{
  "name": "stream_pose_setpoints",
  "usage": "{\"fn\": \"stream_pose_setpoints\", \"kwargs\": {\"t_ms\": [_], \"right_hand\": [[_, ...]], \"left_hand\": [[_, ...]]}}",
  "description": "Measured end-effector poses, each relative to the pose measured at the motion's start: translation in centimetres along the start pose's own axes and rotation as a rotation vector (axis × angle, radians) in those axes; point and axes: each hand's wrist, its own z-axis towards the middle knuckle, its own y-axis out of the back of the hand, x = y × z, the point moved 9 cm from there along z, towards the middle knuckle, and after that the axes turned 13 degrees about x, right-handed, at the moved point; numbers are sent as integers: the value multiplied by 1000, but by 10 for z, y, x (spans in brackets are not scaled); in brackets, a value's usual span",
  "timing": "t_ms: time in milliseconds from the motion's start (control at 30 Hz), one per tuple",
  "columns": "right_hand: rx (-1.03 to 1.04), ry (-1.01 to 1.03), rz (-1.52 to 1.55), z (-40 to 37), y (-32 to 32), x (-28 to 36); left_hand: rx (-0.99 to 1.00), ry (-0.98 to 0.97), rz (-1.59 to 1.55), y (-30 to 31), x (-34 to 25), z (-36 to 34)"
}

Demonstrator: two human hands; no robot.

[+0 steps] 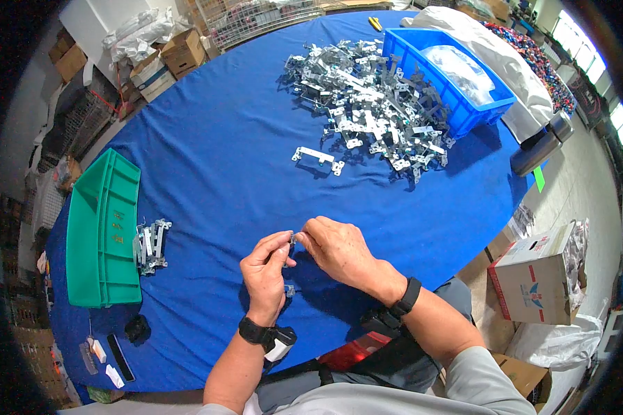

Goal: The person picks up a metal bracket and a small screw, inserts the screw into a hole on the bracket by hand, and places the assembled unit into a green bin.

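My left hand is closed around a small metal bracket, whose lower end sticks out below the fingers. At the bracket's upper end, the thumb and forefinger of my right hand are pinched together; any tiny part between them is hidden. Farther off on the blue cloth lies a single metal bracket, apart from a big heap of similar brackets. To the left, a small stack of brackets rests against a green plastic bin.
A blue crate holding a clear plastic bag stands behind the heap. Near the right edge is a metal bottle. A phone-like dark slab and a black item lie front left. Beside the table sits a cardboard box.
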Motion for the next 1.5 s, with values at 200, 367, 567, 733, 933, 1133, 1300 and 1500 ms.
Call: {"fn": "stream_pose_setpoints", "kwargs": {"t_ms": [200, 367, 567, 733, 933, 1133, 1300, 1500], "right_hand": [[-54, 43, 112, -1, 8, 2], [-43, 65, 61, -1, 10, 2], [-113, 136, 179, 2, 28, 7], [49, 270, 186, 4, 13, 19], [69, 264, 228, 4, 10, 17], [29, 194, 344, 4, 15, 12], [-58, 4, 395, 4, 20, -8], [-46, -215, 645, 2, 6, -30]], "left_hand": [[13, -1, 9, 0, 1, 0], [3, -3, 8, 0, 2, 1], [32, 55, -41, 0, 5, 2], [146, 45, -234, -9, 0, 7], [135, 73, -224, -10, 1, 6], [84, 120, -270, -3, 7, 6], [184, 17, -605, -3, 5, 8], [139, -100, -360, -10, -13, 6]]}}
